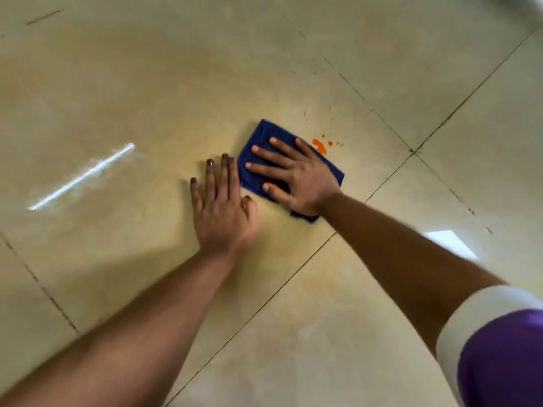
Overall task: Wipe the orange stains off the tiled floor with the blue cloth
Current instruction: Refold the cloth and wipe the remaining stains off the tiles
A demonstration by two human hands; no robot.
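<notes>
We press our right hand (293,174) with spread, straight fingers flat on the folded blue cloth (264,136), just beside the orange stains (319,146) on the tiled floor (323,333), while our left hand (223,207) lies flat, probably for support.

Right hand (296,174): you press the blue cloth (264,136) flat, fingers spread.
Left hand (223,207): flat on the tiled floor (147,98).
Orange stains (320,146): just beside the cloth.

Blue cloth (264,136), orange stains (319,146), beige floor (147,83) (dark grout lines).
</notes>
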